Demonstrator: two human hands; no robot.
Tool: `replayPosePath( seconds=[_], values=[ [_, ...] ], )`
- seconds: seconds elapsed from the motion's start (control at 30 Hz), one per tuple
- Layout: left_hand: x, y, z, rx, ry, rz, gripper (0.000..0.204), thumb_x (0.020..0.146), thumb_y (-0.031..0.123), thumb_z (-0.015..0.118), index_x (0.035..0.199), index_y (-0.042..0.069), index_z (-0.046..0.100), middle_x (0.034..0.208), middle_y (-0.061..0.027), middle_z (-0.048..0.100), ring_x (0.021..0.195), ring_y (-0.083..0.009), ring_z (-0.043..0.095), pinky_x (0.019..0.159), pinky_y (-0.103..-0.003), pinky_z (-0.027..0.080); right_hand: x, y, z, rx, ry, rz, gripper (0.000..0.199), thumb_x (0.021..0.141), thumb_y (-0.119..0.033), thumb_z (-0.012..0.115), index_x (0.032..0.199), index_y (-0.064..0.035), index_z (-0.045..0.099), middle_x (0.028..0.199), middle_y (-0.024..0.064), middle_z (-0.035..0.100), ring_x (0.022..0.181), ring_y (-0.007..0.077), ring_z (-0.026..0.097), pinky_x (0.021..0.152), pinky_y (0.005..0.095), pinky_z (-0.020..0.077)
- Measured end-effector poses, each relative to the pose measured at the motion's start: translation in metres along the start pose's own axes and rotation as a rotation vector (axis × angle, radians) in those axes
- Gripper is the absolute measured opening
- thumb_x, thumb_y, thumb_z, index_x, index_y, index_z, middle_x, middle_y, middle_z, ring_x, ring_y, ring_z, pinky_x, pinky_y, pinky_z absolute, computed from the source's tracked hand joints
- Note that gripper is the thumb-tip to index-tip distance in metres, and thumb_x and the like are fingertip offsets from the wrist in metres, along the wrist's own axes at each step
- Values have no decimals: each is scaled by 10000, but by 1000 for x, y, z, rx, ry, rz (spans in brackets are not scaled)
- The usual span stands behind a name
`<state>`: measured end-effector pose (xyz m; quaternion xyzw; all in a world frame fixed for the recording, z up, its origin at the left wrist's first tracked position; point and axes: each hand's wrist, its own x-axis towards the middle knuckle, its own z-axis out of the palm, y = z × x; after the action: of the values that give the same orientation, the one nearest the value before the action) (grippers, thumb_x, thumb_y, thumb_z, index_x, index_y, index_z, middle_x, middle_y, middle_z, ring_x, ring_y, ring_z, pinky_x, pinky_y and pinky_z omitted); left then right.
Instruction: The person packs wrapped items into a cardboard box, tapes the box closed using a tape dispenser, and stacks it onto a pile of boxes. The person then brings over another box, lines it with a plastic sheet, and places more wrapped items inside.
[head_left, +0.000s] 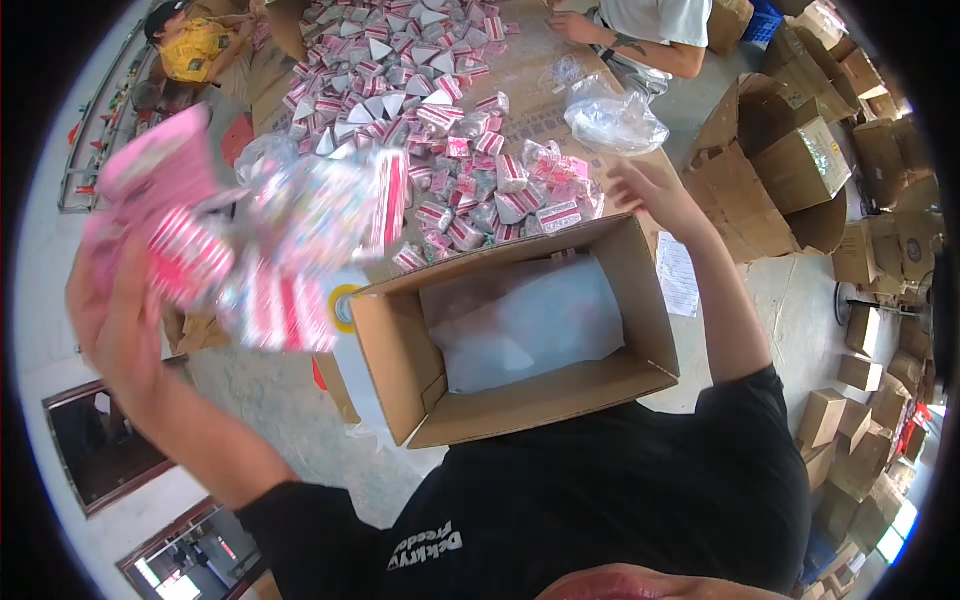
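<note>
My left hand [120,290] is raised at the left, its fingers closed on a bunch of pink-and-white striped packets [290,310]. The bunch is blurred by motion, and some packets look clear with small coloured bits. Right before me stands an open cardboard box [390,370], and a pale translucent sheet [540,330] lies inside it. Whatever is under the sheet shows only faintly. My right hand [660,200] is just beyond the box's far right corner with fingers apart and nothing in it. Beyond the box lies a big heap of small wrapped wedge-shaped packets [430,120] with pink-and-white bands.
A clear plastic bag [615,115] and a printed paper sheet [677,275] lie on the right. A roll of yellow tape [343,308] sits left of the box. Large open cartons [770,170] stand at the right. Two other people [195,50] are across the table.
</note>
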<state>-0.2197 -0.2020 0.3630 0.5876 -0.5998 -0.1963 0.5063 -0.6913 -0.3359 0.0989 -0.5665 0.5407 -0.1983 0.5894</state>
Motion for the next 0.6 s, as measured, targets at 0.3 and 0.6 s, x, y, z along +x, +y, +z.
replayPosePath(
  seconds=[0.3, 0.6],
  values=[
    [-82, 39, 96, 431, -156, 107, 200, 666, 129, 679, 780, -35, 686, 674, -155, 649, 618, -240, 644, 550, -293, 467, 200, 45, 90, -743, -260, -476, 388, 876, -351, 589, 1032, -4, 660, 913, 193, 681, 867, 368, 666, 792, 476, 519],
    [-130, -35, 159, 332, -801, -335, 381, 684, -82, 595, 1014, 80, 694, 920, -97, 652, 809, -316, 656, 676, -386, 534, 305, 65, 222, -1235, -509, -649, 475, 827, -368, 672, 1166, -38, 627, 1018, 192, 696, 983, 358, 676, 858, 493, 527]
  ],
)
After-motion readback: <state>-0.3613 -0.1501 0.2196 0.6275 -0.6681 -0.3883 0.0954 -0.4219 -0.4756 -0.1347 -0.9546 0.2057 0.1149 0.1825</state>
